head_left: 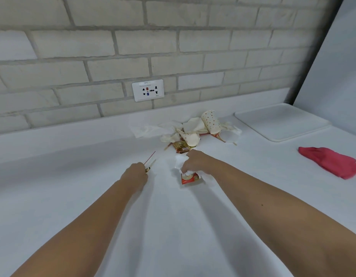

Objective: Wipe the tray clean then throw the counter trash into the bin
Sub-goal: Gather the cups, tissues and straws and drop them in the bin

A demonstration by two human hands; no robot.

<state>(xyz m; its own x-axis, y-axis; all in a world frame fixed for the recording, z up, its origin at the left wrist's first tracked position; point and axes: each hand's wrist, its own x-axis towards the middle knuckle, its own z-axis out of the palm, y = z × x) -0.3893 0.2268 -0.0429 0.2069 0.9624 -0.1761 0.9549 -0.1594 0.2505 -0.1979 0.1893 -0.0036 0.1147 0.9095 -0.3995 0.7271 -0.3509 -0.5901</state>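
White countertop (73, 186) bearing the white rectangular plastic tray (283, 122) flat at its far right, the crumpled red cloth (331, 161) near it, and a heap of spotted paper cups, napkins and wrappers (193, 130) at rear centre. My right hand (195, 162) clutches a crumpled white tissue (179, 161) and red-gold wrapper (190, 179) before the heap; my left hand (136, 173) pinches thin red and pale sticks (150, 161)

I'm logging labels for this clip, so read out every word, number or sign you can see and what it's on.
"9PP-1", as best it reads, blurred: top of the wall socket.
Socket's smaller print: too small to read.
Brown wrapper and its white sticker: blurred, unreadable.
Red wrapper, gripped with tissue by the right hand: print unreadable.
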